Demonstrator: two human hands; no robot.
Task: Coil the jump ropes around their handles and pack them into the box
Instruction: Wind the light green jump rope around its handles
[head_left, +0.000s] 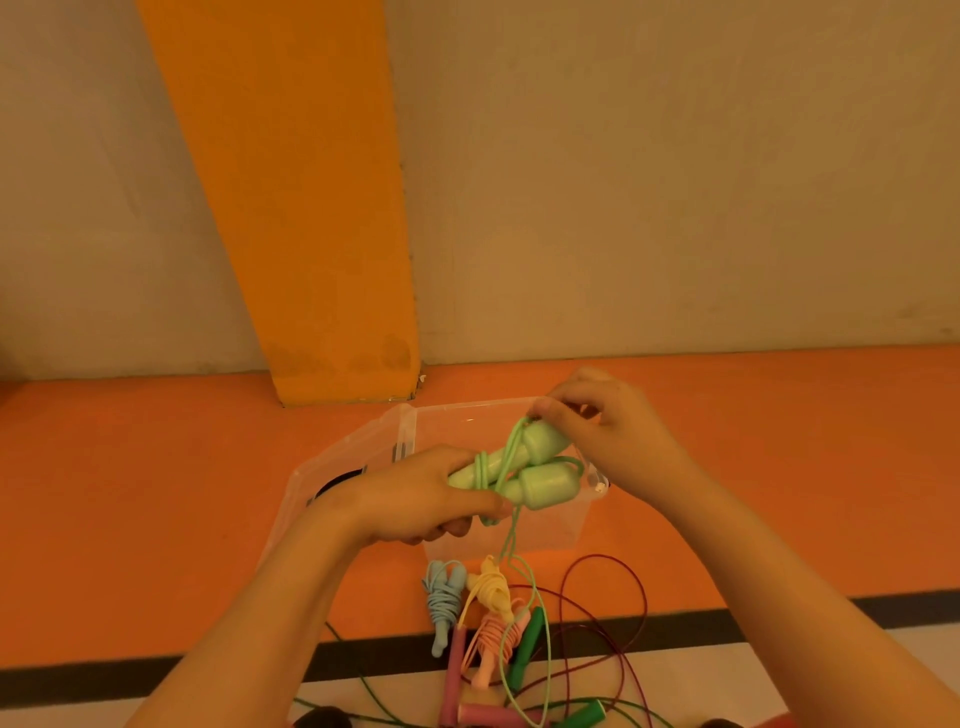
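Note:
My left hand grips the two light green handles of a jump rope, held side by side above the clear plastic box. A few turns of light green rope lie around the handles. My right hand pinches the rope at the far end of the handles. The loose rest of the green rope hangs down to the floor. Below lie a coiled blue rope, a coiled yellow rope and a coiled pink rope.
Loose ropes with dark green handles, pink handles and a maroon cord are tangled on the floor near me. A dark object shows inside the box at its left. The orange pillar and wall stand behind.

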